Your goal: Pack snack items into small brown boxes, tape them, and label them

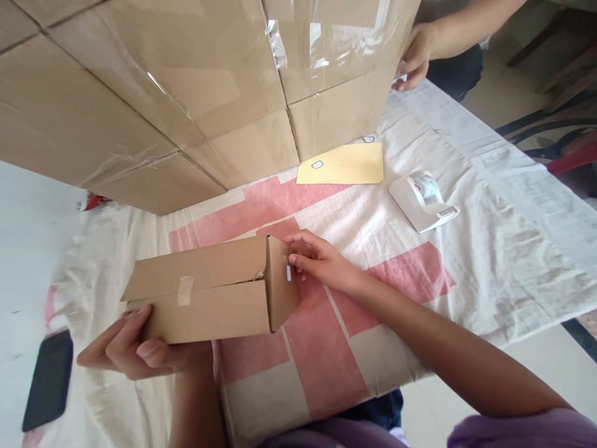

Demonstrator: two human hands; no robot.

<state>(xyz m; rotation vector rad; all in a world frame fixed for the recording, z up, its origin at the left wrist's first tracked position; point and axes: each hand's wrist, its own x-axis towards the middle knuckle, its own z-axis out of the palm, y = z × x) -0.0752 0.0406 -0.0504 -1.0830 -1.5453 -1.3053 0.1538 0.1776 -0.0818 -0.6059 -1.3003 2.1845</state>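
A long brown cardboard box (pixel 224 311) lies tilted in front of me, its two top flaps meeting along a seam with a short strip of tape (pixel 185 290) across it. My left hand (pixel 135 348) grips the near left end, thumb and fingers at the corner; part of the grip is hidden. At the right end an end flap (pixel 280 280) sticks outward, and my right hand (pixel 314 261) holds its outer edge between thumb and fingers. A small white label with a blue border (pixel 288 273) sits on that flap beside my right thumb.
Large taped cartons (pixel 224 81) stand along the back. A yellow sheet with a label (pixel 345 165) and a white tape dispenser (pixel 422 200) lie right of centre. A black phone (pixel 48 381) is at far left. Another person's hand (pixel 415 59) holds something small at upper right.
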